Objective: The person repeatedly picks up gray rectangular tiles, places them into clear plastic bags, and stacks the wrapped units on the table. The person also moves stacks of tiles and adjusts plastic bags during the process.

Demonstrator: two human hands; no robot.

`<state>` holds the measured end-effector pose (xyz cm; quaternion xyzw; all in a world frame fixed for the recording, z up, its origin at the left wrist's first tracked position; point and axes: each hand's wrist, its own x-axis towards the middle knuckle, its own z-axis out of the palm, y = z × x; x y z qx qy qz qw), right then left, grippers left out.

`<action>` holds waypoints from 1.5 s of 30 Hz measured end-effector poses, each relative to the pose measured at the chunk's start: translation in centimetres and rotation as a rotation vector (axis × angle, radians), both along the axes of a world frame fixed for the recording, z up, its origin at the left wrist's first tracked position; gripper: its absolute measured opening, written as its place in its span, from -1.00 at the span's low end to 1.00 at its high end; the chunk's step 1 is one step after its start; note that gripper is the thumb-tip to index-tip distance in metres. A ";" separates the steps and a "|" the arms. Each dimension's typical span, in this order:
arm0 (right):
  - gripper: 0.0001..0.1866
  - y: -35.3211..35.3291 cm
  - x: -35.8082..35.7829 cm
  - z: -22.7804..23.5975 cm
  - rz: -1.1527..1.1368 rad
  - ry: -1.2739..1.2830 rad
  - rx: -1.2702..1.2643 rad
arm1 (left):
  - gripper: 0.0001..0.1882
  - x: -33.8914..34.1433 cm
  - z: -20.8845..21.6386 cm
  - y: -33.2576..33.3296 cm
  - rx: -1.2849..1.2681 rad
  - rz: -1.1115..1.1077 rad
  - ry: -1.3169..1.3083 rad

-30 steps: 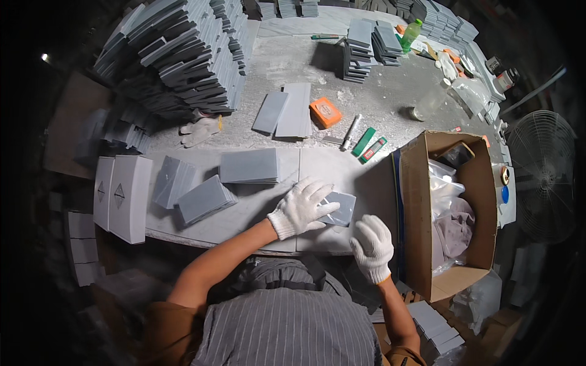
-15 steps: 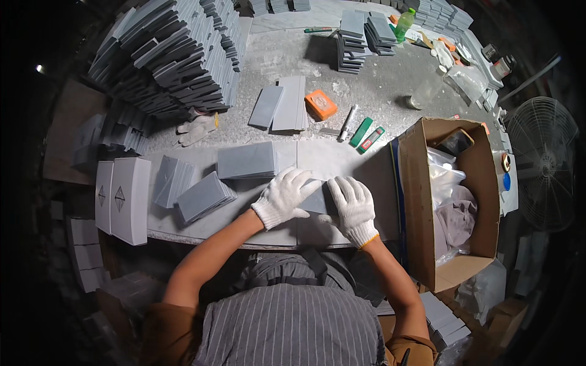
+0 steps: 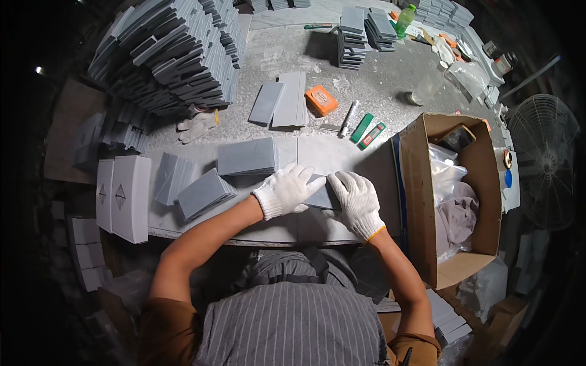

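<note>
A flat grey rectangular piece (image 3: 320, 196) lies on the grey worktable (image 3: 342, 152) right in front of me. My left hand (image 3: 287, 190), in a white knit glove, lies over its left part with fingers spread. My right hand (image 3: 356, 201), also gloved, presses on its right side. Most of the piece is hidden under the two hands. To the left sit a small stack of grey pieces (image 3: 246, 157) and two more tilted stacks (image 3: 205, 193).
A big heap of grey pieces (image 3: 165, 52) fills the back left. Two white boxes (image 3: 122, 196) stand at the left edge. An open cardboard box (image 3: 448, 198) with plastic bags stands at my right. An orange box (image 3: 321, 100), markers (image 3: 364, 127) and spare gloves (image 3: 195, 125) lie further back. A fan (image 3: 542, 160) stands far right.
My right hand moved from the table's front edge up onto the grey piece, beside my left hand. Both hands now rest on it together.
</note>
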<state>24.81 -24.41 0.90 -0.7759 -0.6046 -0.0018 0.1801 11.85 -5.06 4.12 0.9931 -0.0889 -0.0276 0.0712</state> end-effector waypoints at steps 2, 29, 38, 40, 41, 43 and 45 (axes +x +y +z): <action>-0.17 0.2 0.4 -1.4 -0.002 -0.117 0.003 | -0.16 0.1 -0.4 -0.3 0.048 -0.026 -0.044; -0.50 -2.5 -1.2 -5.0 -0.494 1.284 -0.078 | -0.24 -3.2 -10.6 0.1 -1.344 0.932 0.190; -0.38 2.1 -4.7 -2.7 -0.390 1.149 -0.379 | -0.20 -13.2 -13.5 -3.0 -1.201 1.270 -0.036; -0.35 3.9 -6.4 -3.4 -0.284 1.176 -0.349 | -0.19 -14.5 -9.1 -2.4 -1.324 1.376 -0.077; -0.34 4.8 -7.2 -3.8 -0.228 1.188 -0.337 | -0.18 -14.6 -5.8 -1.6 -1.357 1.377 -0.084; -0.32 6.8 -8.5 -4.1 -0.150 1.099 -0.336 | -0.24 -17.6 -9.1 -0.8 -1.309 1.380 -0.149; -0.27 8.3 -9.5 -2.6 -0.177 0.961 -0.462 | -0.26 -19.0 -8.9 0.0 -1.409 1.355 -0.192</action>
